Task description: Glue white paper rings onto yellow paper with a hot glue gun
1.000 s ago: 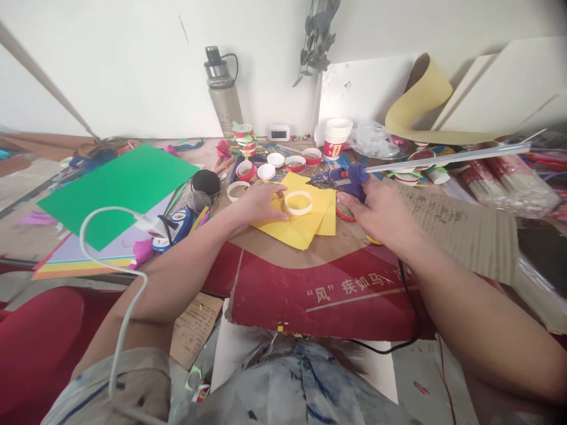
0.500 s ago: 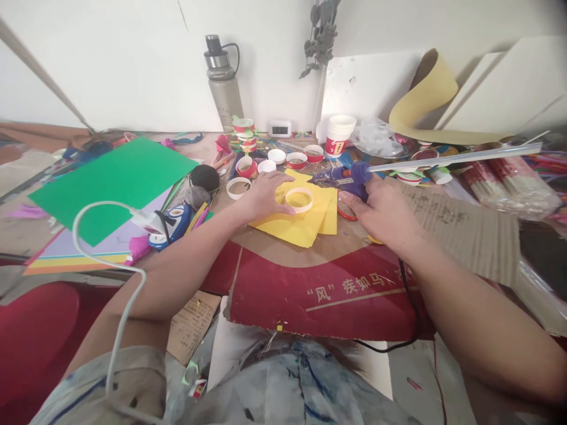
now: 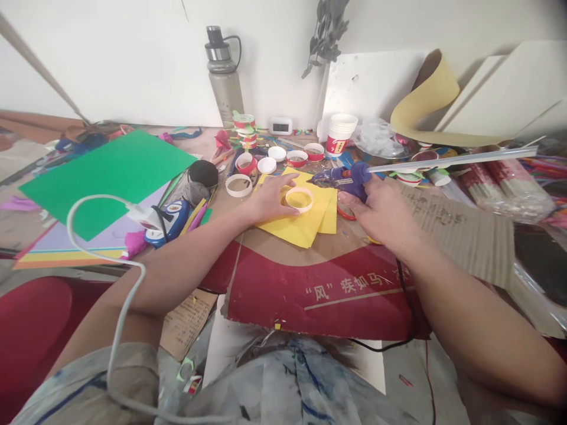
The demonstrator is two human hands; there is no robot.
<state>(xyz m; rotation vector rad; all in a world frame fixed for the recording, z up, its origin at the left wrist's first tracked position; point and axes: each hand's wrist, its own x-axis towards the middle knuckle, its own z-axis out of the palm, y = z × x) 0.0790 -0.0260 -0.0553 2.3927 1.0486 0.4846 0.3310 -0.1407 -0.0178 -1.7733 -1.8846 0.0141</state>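
My left hand lies flat on a sheet of yellow paper, fingers spread beside a white paper ring that rests on the sheet. My right hand is wrapped round a blue glue gun. The gun's nozzle points left, just above the ring's far right side. A long clear glue stick juts out of the gun's back to the right.
A red cardboard sheet covers the near table edge. Behind the yellow paper lie several cut cup rings, stacked paper cups and a water bottle. Green paper lies left, corrugated cardboard right. A white cable crosses my left arm.
Both hands stay almost where they were. My left hand's fingers have shifted slightly beside the ring. The view has tilted a little.
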